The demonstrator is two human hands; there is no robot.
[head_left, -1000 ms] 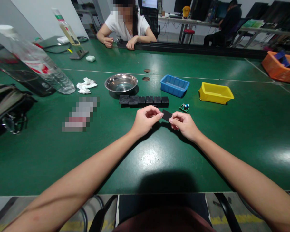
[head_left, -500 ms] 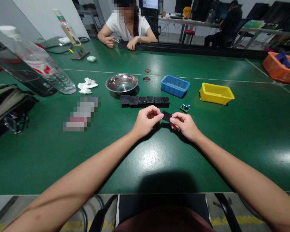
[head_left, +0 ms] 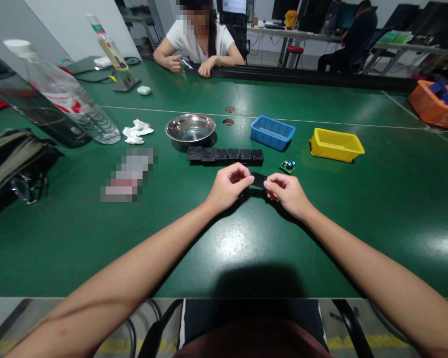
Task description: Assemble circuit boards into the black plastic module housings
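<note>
Between my two hands is a small flat black plastic piece, raised a little over the green table. My left hand pinches its left end between thumb and fingers. The right end is pinched by my right hand, whose fingertips partly cover it. Just beyond my hands stands a row of several square black plastic cases; the two at the left look wider than the others. A small green circuit board with components on it lies beyond my right hand.
Behind the row are a steel bowl, a blue bin and a yellow bin. Crumpled tissue, a large water bottle and a bag occupy the left. A person sits across the table.
The whole view has shifted very slightly. Both hands keep the same pinch on the black plastic piece. The seated person's hand across the table has moved a little.
</note>
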